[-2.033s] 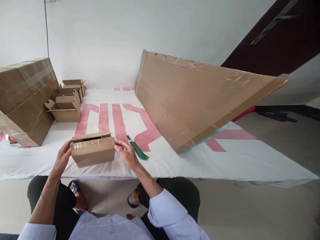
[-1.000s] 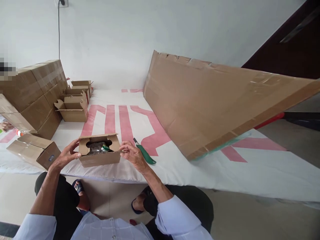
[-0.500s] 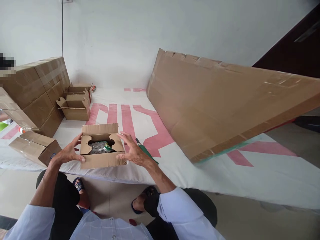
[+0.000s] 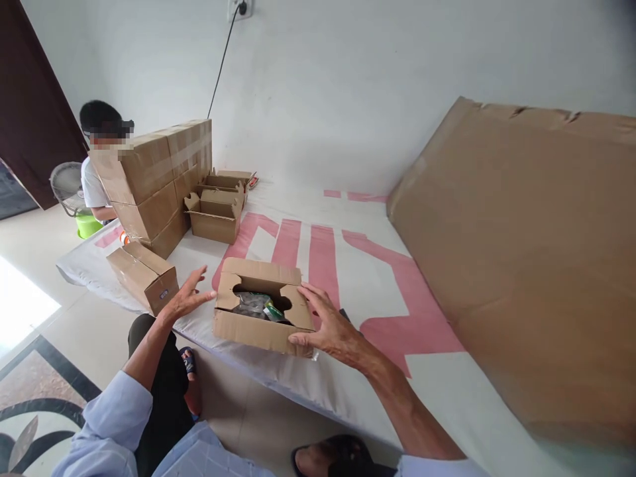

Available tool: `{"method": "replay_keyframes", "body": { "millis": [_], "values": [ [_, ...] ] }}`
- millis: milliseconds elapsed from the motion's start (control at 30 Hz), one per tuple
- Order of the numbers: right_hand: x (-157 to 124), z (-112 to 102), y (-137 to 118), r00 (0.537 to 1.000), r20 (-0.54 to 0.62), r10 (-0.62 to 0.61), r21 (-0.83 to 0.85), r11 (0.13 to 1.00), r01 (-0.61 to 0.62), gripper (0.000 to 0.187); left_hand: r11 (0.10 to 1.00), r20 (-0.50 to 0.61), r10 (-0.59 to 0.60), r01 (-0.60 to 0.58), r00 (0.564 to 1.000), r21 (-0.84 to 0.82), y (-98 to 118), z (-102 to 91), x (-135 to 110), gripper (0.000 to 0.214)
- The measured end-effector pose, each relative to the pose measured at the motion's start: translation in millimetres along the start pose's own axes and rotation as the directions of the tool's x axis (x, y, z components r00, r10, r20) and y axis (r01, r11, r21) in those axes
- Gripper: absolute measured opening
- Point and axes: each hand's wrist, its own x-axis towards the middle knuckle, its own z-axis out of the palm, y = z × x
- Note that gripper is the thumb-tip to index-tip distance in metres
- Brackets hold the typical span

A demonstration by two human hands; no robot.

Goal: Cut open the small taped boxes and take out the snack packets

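An open cardboard box (image 4: 263, 332) sits near the front edge of the cloth-covered table, its long flaps folded outward. Through the cut-outs of its end flaps shows a clear plastic package (image 4: 253, 305) with a green label. My right hand (image 4: 330, 329) grips the box's right end, thumb on the front flap and fingers at the back corner. At the left end, my left hand (image 4: 186, 299) is open with fingers spread; its thumb reaches the box's edge, and I cannot tell whether it touches. A dark-tipped object (image 4: 346, 318) is mostly hidden behind my right hand.
To the left lies a closed carton (image 4: 144, 275). Behind it are taped, stacked cartons (image 4: 154, 179) and open boxes (image 4: 216, 225). A large cardboard sheet (image 4: 521, 265) stands at right. Beyond the stack are a person (image 4: 94, 182) and a fan (image 4: 68, 189).
My view has swung left, bringing the person and fan into sight. My left hand has loosened from the box's left end and spread its fingers, while my right hand stays on the right end.
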Motion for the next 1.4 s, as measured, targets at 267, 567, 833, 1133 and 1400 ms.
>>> {"method": "replay_keyframes", "body": {
  "millis": [267, 567, 833, 1133, 1400],
  "values": [
    [3.1, -8.5, -19.1, 1.0, 0.008, -0.021, -0.019, 1.0, 0.021, 0.119, 0.994, -0.365, -0.041, 0.076, 0.93, 0.082, -27.6, -19.0, 6.2, 0.099],
    [-1.5, -5.8, -22.8, 0.999, -0.03, -0.038, -0.045, 0.998, 0.037, 0.122, 0.994, -0.203, 0.084, -0.096, 0.976, -0.049, 35.9, 2.4, 8.1, 0.057],
    [-12.8, 3.1, -33.8, 0.998, -0.054, 0.011, -0.026, 1.0, -0.012, 0.114, 0.929, -0.029, 0.163, -0.144, 0.986, 0.342, 65.8, 33.4, 18.8, 0.041],
    [5.7, 22.3, -46.0, 0.956, -0.284, 0.068, -0.038, 0.996, -0.082, 0.095, 0.821, -0.15, 0.137, -0.027, 0.979, 0.57, 78.7, 48.3, 22.0, 0.048],
    [0.6, 19.9, -65.7, 0.926, -0.363, 0.101, 0.074, 0.994, -0.08, 0.064, 0.987, -0.191, -0.109, 0.083, 0.976, -0.141, 69.1, 4.1, 21.8, 0.054]
  ]
}}
